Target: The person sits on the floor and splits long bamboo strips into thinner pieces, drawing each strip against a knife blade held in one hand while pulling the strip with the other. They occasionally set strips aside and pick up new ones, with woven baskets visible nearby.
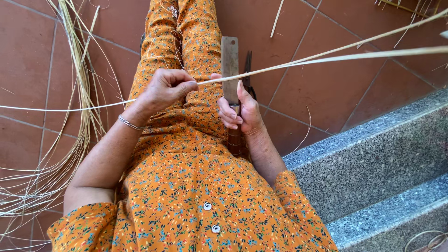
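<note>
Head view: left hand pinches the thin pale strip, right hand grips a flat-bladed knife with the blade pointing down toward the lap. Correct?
Not quite. The head view shows the knife blade pointing up, away from the lap, with its dark handle in the right hand. The rest holds: the left hand pinches the thin pale strip.

The flat rectangular knife blade (229,65) looked like dull, worn metal, its dark round handle (234,138) like wood. The long pale cane strip (326,58) seemed dry, smooth and matt. The speckled grey stone step (373,158) was polished.
</note>
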`<state>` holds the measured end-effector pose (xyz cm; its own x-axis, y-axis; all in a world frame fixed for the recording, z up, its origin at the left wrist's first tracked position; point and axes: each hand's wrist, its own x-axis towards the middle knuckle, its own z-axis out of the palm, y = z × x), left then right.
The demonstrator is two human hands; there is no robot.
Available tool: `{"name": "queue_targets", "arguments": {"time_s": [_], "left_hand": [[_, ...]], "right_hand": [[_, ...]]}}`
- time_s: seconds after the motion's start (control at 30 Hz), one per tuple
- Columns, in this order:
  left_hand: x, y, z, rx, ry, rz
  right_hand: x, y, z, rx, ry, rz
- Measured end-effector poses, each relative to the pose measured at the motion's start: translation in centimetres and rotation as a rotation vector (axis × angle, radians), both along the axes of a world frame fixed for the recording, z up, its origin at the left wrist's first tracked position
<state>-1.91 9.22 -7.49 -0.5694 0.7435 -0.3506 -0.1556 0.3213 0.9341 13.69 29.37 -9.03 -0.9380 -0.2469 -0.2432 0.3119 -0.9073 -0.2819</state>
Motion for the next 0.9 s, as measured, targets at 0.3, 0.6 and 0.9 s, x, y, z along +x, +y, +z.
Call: {"name": "queue_targets", "arguments": {"time_s": [0.3, 0.6, 0.9], "left_hand": [[1.4, 2.4, 0.5, 0.000, 0.236, 0.055], [-1.2, 0.0, 0.3, -0.047, -0.204, -0.110], [0.5, -0.6, -1.0, -0.056, 0.170, -0.014]], "right_hand": [[-0.2, -1.1, 0.4, 0.057, -0.017, 0.049], [-0.3, 0.1, 0.1, -0.003, 0.001, -0.047], [-0.2, -0.5, 0.8, 0.057, 0.001, 0.031]]}}
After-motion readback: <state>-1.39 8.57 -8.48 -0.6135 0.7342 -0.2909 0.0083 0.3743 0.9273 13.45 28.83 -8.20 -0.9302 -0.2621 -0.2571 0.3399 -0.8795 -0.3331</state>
